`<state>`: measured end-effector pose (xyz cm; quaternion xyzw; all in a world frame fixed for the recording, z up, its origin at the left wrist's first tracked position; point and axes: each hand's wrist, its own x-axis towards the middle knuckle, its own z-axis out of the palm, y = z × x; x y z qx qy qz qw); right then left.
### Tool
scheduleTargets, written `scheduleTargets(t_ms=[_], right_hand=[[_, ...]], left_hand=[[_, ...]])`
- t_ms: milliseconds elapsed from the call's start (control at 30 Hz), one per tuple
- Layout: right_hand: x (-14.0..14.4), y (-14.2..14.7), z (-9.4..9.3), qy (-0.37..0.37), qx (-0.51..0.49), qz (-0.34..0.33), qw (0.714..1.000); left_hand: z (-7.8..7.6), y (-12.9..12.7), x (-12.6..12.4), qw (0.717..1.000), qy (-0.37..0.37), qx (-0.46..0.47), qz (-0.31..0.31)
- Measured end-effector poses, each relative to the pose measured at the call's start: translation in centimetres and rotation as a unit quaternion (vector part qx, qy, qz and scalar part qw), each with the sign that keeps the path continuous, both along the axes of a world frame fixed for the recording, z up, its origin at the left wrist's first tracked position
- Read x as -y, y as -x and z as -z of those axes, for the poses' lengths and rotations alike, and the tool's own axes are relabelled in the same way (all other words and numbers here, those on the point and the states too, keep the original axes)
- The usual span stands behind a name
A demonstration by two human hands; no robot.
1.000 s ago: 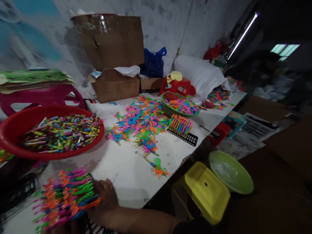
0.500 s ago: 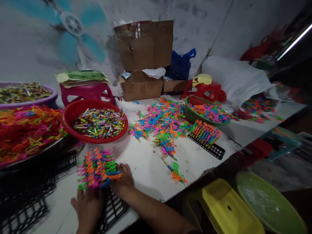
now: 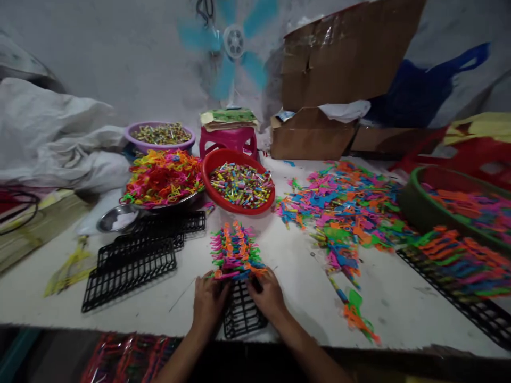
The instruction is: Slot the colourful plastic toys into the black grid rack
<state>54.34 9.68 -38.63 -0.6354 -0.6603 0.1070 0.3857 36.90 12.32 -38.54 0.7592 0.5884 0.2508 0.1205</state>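
On table [image 3: 120,314], black grid tray [image 3: 241,314] between both hands. Left hand [image 3: 208,303] and right hand [image 3: 268,296] fingers curled, gripping tray sides. Colourful plastic pieces [image 3: 235,252] just beyond fingertips.

Beyond the fingers stands a red bowl [image 3: 238,183] of small coloured pieces; to their left lie empty black racks [image 3: 131,260], to their right loose plastic toys [image 3: 343,202] on the worktop [image 3: 391,298].

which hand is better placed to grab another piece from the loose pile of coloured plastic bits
Probably the right hand. It rests on the right edge of the black rack, and the loose pile lies on that same side, with open table between. The left hand sits on the rack's far side and would have to cross over.
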Motion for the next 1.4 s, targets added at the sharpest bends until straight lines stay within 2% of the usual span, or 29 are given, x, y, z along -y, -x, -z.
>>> scheduleTargets(t_ms=[167,367,433,567,667,800,900,1000,1133,1200,1300,1400], right_hand=[[-0.3,-0.3,1.3,-0.025,-0.014,0.036,0.999],[-1.1,-0.5,0.3,-0.079,-0.11,0.034,0.99],[-0.7,-0.5,0.2,-0.069,-0.142,0.04,0.987],[0.9,-1.2,0.3,-0.048,-0.204,0.109,0.972],[2.4,-2.5,-0.5,-0.012,-0.246,0.11,0.963],[3.9,-3.9,-1.9,0.034,-0.253,0.099,0.962],[4.8,-3.8,-2.0,0.061,-0.238,0.084,0.966],[6.0,-2.8,-1.0,0.078,-0.24,0.099,0.962],[7.2,-1.5,0.6,0.093,-0.285,0.109,0.948],[7.4,-1.1,1.1,0.097,-0.283,0.109,0.948],[7.4,-0.9,1.4,0.097,-0.265,0.115,0.953],[7.4,-0.9,1.6,0.1,-0.257,0.12,0.954]], left_hand=[[0.3,-0.2,-0.6,0.996,-0.017,0.081,0.019],[-0.2,-1.2,-1.7,0.992,-0.012,0.118,0.039],[-0.1,-1.0,-1.5,0.99,-0.01,0.126,0.055],[0.5,0.8,-0.3,0.981,0.028,0.186,0.045],[0.5,2.5,0.9,0.964,0.079,0.251,0.027],[-0.6,2.9,2.7,0.951,0.092,0.288,0.065],[-1.1,2.0,3.9,0.952,0.113,0.261,0.11],[-0.9,1.8,4.7,0.956,0.108,0.21,0.171],[-0.5,2.2,5.3,0.962,0.083,0.2,0.166],[-0.4,2.1,5.5,0.958,0.085,0.202,0.186],[-0.2,1.7,5.8,0.952,0.08,0.203,0.214],[0.6,1.2,5.9,0.957,0.066,0.207,0.194]])
